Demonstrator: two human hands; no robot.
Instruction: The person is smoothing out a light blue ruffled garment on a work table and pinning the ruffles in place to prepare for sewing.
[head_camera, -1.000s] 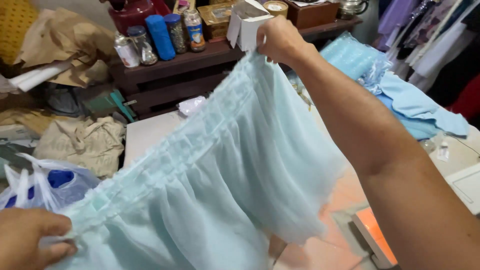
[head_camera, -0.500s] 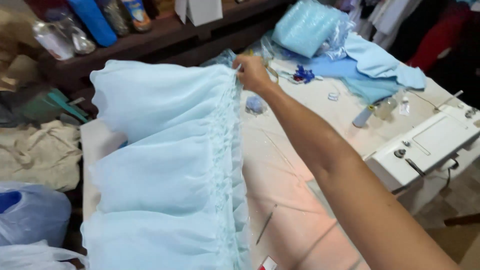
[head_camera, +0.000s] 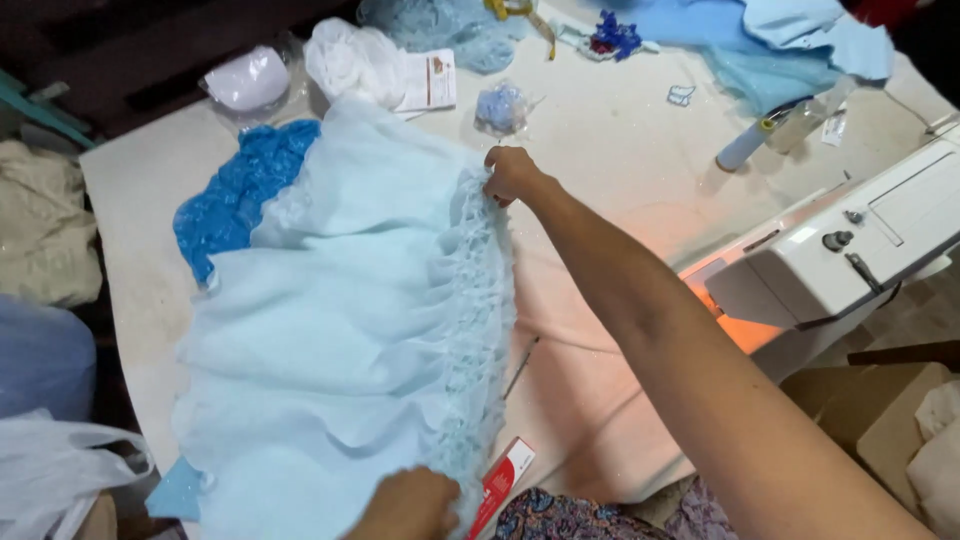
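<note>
1. Lowered since the earlier frames, the pale blue gathered skirt (head_camera: 340, 330) now lies flat on the white worktable (head_camera: 610, 150) instead of hanging in the air.
2. Its ruffled waistband edge runs near to far, facing right.
3. Left hand (head_camera: 410, 503) presses closed on the near end of that edge.
4. Right hand (head_camera: 510, 173) pinches the far end.
5. White sewing machine (head_camera: 850, 250) stands well right.
</note>
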